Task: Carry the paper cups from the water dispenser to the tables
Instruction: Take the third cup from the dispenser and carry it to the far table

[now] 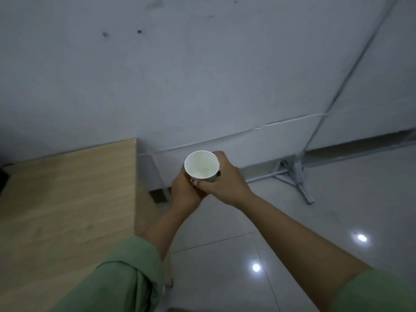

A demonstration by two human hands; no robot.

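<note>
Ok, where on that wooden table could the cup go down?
The light wooden tabletop shows bare from its wall-side edge back toward the green sleeve; only a dark object sits at its far left edge. Both hands, left and right, hold the white paper cup just beyond its right edge.

Paper cup [202, 164], perhaps holding water, in both hands' grip beside wooden table [67, 199]

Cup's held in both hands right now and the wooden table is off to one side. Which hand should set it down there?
Left, probably. The wooden table lies on the left, and the left hand cradling the paper cup is nearer its edge. The right hand would have to cross over.
</note>
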